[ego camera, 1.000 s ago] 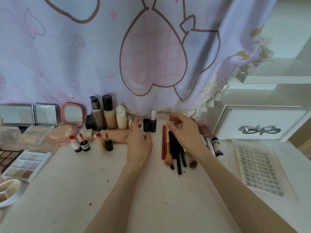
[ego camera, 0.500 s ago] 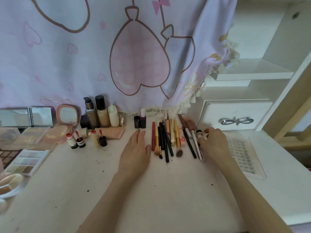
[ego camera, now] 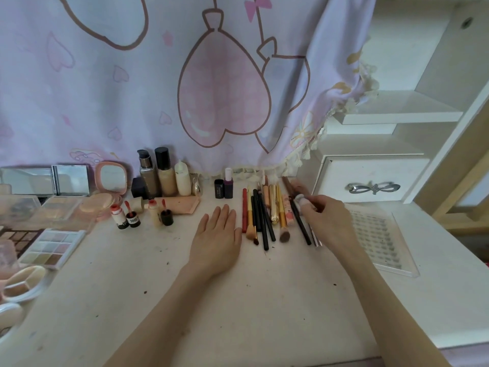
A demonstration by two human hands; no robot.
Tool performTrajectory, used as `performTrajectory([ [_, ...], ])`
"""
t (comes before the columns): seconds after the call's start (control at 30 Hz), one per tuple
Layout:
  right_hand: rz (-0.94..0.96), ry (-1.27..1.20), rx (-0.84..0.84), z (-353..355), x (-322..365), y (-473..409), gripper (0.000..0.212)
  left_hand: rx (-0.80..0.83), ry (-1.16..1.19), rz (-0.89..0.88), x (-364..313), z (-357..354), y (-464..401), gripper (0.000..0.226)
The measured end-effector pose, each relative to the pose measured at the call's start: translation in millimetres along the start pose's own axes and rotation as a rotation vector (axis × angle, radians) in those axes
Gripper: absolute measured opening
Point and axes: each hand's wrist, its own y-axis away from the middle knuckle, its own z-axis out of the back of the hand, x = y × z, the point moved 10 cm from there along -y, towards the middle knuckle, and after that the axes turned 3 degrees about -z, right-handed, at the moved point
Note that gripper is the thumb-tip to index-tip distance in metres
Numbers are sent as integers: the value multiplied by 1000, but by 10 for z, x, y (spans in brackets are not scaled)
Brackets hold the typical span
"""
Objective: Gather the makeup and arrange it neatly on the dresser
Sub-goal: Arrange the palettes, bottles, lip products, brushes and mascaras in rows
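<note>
white-capped tube pinched by right hand — left hand flat.

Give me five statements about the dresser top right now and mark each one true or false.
1. The left hand lies flat on the dresser, holding nothing. True.
2. The right hand holds a small white-capped tube. True.
3. The row of brushes and pencils lies left of the left hand. False: it lies between the two hands.
4. The three foundation bottles lie on their sides. False: they stand upright by the curtain.
5. The drawer with the bow handle is pulled open. False: it looks closed.
</note>
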Motion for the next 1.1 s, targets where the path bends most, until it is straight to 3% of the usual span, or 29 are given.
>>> performTrajectory([
  [0.07, -49, -247, 173, -266, 100, 105, 17, -53, 164, 4, 29, 67, 18, 51],
  [0.17, -104, -490, 367, -651, 261, 189, 23, -243, 799, 81, 198, 248, 98, 47],
  [0.23, -110, -596, 447, -838, 388, 226, 23, -416, 999, -23, 232, 499, 178, 40],
  [0.33, -135, -714, 559, -1094, 541, 286, 30, -506, 827, -242, 124, 746, 259, 27],
  [0.43, -236, -771, 601, -1273, 518, 372, 36, -544, 638, -307, 38, 792, 319, 7],
  [0.53, -319, -817, 649, -1397, 479, 521, 42, -619, 584, -221, 75, 817, 352, 20],
  [0.63, -277, -865, 629, -1414, 517, 568, 39, -682, 733, -61, 202, 836, 367, 22],
  [0.77, -77, -803, 453, -1257, 597, 459, 33, -671, 910, 63, 230, 795, 365, 26],
  [0.87, 179, -611, 300, -1112, 711, 467, 22, -644, 1086, 184, 338, 712, 360, 30],
  [0.97, 316, -501, 370, -1184, 789, 559, 9, -473, 1109, 306, 492, 516, 313, 43],
  [1.03, 283, -497, 418, -1215, 764, 542, 9, -414, 1034, 308, 559, 489, 302, 56],
  [1.1, 172, -570, 411, -1177, 692, 469, 5, -404, 890, 155, 449, 587, 297, 42],
])
